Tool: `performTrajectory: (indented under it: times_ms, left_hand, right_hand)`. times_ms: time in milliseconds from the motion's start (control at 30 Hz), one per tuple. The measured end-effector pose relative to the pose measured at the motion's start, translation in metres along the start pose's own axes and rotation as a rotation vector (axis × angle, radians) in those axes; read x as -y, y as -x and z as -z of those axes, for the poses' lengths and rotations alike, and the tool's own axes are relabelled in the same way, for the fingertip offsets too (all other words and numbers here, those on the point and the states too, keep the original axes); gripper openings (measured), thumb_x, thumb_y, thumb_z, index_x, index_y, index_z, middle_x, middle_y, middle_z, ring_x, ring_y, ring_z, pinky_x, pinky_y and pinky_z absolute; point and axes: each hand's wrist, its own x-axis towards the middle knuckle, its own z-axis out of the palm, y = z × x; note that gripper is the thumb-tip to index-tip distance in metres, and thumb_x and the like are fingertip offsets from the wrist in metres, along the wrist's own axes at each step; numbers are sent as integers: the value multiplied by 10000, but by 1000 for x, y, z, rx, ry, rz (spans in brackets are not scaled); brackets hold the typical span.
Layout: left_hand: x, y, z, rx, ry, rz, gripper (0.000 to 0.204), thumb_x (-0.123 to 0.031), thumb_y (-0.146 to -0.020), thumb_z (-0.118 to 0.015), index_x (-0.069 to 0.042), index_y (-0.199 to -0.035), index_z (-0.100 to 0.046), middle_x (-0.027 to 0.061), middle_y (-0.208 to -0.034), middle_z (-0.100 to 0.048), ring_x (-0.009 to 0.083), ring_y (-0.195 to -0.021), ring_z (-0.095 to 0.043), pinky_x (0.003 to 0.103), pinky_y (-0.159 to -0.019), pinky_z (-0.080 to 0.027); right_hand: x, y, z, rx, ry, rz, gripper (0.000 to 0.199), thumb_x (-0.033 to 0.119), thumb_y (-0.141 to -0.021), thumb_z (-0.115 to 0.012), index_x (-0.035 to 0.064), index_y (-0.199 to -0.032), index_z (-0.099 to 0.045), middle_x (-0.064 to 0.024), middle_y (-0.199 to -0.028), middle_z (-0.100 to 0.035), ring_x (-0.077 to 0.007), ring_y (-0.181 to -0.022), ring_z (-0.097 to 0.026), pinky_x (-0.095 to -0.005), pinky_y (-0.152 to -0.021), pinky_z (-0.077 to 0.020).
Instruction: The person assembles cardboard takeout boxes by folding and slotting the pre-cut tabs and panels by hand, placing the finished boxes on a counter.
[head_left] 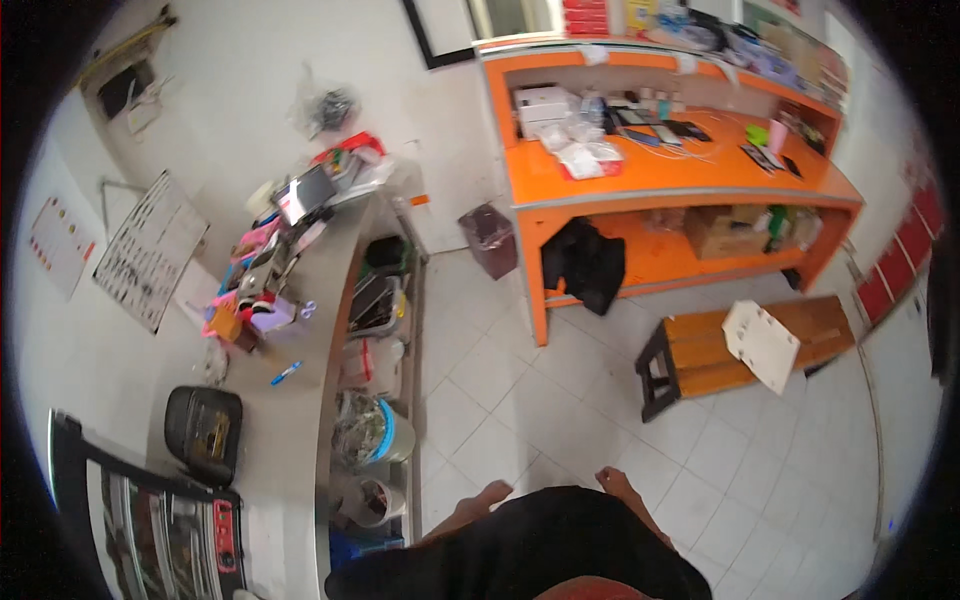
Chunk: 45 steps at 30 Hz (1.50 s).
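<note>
My left hand (pixel 489 494) hangs low in front of me, to the left of my black shirt, over the tiled floor. On the other side of the shirt, my right hand (pixel 616 483) hangs at about the same height. Nothing shows in either hand, and both are apart from the furniture. They look small and their fingers are mostly hidden, so how far they are curled is unclear. Nearest to the left hand are a white bucket with a blue rim (pixel 398 432) and a lower white tub (pixel 378 500) on the shelf under the metal counter (pixel 300 420).
An orange desk (pixel 680 180) with papers and cables stands ahead, a dark waste bin (pixel 487 240) beside it. At right is a wooden bench (pixel 690 376) bearing a white board (pixel 760 345). The counter holds a tablet (pixel 306 194), blue marker (pixel 287 373) and black case (pixel 204 430).
</note>
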Motion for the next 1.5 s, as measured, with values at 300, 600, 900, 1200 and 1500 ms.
performTrajectory:
  times_ms: [300, 600, 900, 1200, 1500]
  left_hand:
    - [-215, -197, 30, 791, 1672, -166, 547, -469, -894, -321, -96, -1294, -334, 71, -1283, -404, 228, -1210, -334, 423, -979, -274]
    - [-354, -335, 193, 1054, 1441, 88, 630, -542, -873, -293, -94, -1314, -314, 66, -1347, -331, 236, -1215, -318, 414, -966, -275]
    - [-611, -436, 251, 491, 214, -1040, 273, -293, -886, -465, -68, -1037, -505, 99, -1228, -462, 209, -1097, -446, 341, -939, -314]
    - [-781, -590, 189, -16, -721, -1288, 648, -529, -824, -416, -98, -1297, -312, 174, -1379, -197, 399, -1282, -128, 594, -983, -125]
    - [-897, -707, 156, 29, -492, -1360, 504, -327, -801, -533, -45, -1201, -410, 165, -1227, -395, 348, -1141, -361, 471, -922, -305]
  right_hand:
    - [147, -148, 99, -557, 132, 835, 464, 320, -838, -461, 7, -1178, -424, -262, -1293, -319, -418, -1044, -449, -499, -907, -311]
    - [127, -294, 259, -621, 124, 415, 380, 299, -828, -451, 70, -1128, -500, -169, -1195, -444, -347, -1116, -406, -475, -917, -304]
    - [-134, -248, 249, -1033, -186, -796, 424, 408, -837, -390, 54, -782, -619, -215, -789, -592, -384, -746, -572, -509, -683, -424]
    - [-157, -262, 283, -621, -497, -1004, 278, 277, -826, -468, 43, -779, -609, -141, -730, -594, -286, -704, -570, -414, -630, -429]
    - [-218, -359, 443, -828, -642, -515, 182, 193, -813, -537, 19, -834, -585, -100, -733, -581, -213, -732, -553, -324, -637, -431]
